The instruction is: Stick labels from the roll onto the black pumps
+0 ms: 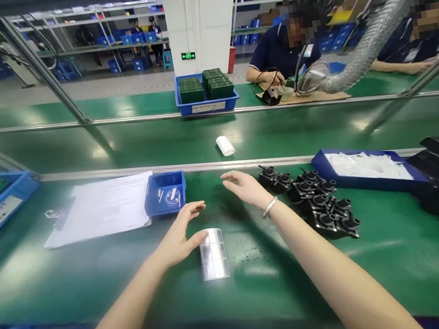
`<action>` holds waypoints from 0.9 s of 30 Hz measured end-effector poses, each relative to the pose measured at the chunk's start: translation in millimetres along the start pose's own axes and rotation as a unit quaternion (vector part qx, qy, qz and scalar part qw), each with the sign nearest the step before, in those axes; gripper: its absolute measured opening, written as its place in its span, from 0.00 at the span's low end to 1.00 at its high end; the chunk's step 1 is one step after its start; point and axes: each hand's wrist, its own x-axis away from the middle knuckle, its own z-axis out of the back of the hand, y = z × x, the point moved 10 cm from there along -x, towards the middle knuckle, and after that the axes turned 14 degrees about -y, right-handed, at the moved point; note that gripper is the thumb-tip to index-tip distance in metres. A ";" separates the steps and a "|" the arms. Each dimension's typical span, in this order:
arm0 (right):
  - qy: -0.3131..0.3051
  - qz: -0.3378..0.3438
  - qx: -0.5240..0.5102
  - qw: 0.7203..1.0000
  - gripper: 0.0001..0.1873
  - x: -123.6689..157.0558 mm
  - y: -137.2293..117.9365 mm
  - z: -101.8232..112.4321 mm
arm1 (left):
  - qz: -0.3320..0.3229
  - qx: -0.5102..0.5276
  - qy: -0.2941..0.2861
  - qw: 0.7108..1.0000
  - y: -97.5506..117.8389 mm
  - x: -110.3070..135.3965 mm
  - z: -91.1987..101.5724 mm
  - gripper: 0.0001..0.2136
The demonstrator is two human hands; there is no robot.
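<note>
Two hands hover open above the green desk (261, 269), holding nothing. Left of the left hand (179, 240) lie papers (101, 208) and a small blue tray (164, 193); that hand, fingers loosely spread, has its thumb at the top edge of a silvery label strip (213, 257), which lies flat between the two forearms. The right hand (246, 187), palm down and spread, hangs just beside a cluster of black plastic parts (317, 202), all untouched on the desk.
</note>
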 end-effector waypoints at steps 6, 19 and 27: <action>-0.065 0.035 -0.076 0.994 0.12 63.9 -15.1 -29.1 | 0.104 -0.067 -0.103 0.987 -17.4 40.4 -37.1 0.62; -0.118 -0.020 -0.451 0.884 0.26 124.6 -9.6 -90.4 | -0.073 -0.175 0.148 0.971 22.1 23.4 -39.3 0.54; 0.029 0.058 -0.256 0.965 0.20 138.1 -10.7 -45.5 | -0.069 -0.085 0.106 0.988 10.3 2.0 -66.9 0.56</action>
